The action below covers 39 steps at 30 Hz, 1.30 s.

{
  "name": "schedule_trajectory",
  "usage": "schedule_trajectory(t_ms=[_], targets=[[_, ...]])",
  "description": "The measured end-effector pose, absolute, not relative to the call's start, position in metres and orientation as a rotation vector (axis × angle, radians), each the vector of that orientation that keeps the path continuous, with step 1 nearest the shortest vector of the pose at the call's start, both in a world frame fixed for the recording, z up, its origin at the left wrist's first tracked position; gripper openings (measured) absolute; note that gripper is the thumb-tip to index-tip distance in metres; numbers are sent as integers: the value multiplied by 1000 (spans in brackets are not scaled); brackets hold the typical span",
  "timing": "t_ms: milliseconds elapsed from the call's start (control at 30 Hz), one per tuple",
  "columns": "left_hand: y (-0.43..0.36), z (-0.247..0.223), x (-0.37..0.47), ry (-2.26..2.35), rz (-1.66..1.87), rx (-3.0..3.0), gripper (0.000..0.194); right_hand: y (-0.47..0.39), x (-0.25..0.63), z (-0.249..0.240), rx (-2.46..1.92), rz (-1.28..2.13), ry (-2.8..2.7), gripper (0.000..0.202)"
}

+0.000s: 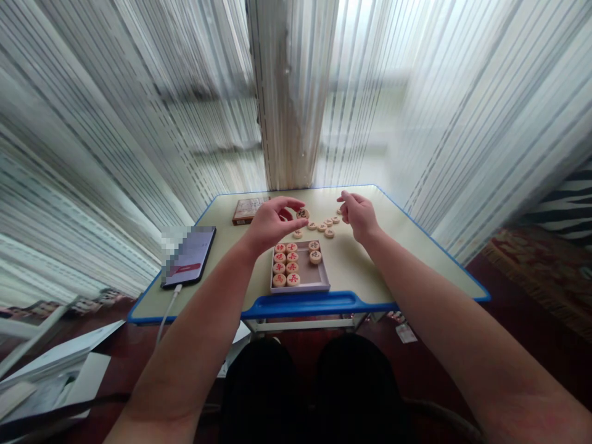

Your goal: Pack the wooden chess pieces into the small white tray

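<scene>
Head view: my left grip (272, 221) pinches a dark-marked chess piece (303, 214) between thumb and fingers, near the centre of the frame. My right grip (361, 214) is curled, right of centre; I cannot tell whether it holds anything. Loose pieces (329, 234) lie on the desk (350, 268), mostly between both grips; an open box (312, 275) of pieces sits below them, and a phone (197, 256) lies left of centre.

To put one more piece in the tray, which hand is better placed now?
Probably the left hand: it holds a piece and is nearer the tray than the right hand, whose grip is unclear.
</scene>
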<state>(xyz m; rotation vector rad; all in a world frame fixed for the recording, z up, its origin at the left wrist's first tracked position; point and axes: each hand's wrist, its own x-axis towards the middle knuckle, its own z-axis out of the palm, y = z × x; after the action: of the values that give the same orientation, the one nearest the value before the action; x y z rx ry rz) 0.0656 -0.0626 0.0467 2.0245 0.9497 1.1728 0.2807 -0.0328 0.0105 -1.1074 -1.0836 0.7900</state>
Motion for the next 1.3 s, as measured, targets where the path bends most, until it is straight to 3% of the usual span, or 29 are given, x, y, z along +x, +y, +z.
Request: schedule_trajectory(t_ms=[200,500,833,1000,1167,1300], targets=[[-107,49,56,1059,907,2456,22,-14,298,-11,-1417,437,-1337,34],[-144,32,57,1016,641,2458,21,-15,305,-12,-1542,382,-1400,25],[-131,27,53,1165,980,2372,37,-100,278,5,-1423,496,-1599,18],[-143,24,54,1071,1093,2346,41,-163,248,12,-1129,385,-1801,29],[-144,21,61,1043,928,2436,22,-157,266,-2,-1072,37,-1878,24],[-137,17,70,1151,704,2528,15,-128,291,-15,-1487,203,-1465,25]])
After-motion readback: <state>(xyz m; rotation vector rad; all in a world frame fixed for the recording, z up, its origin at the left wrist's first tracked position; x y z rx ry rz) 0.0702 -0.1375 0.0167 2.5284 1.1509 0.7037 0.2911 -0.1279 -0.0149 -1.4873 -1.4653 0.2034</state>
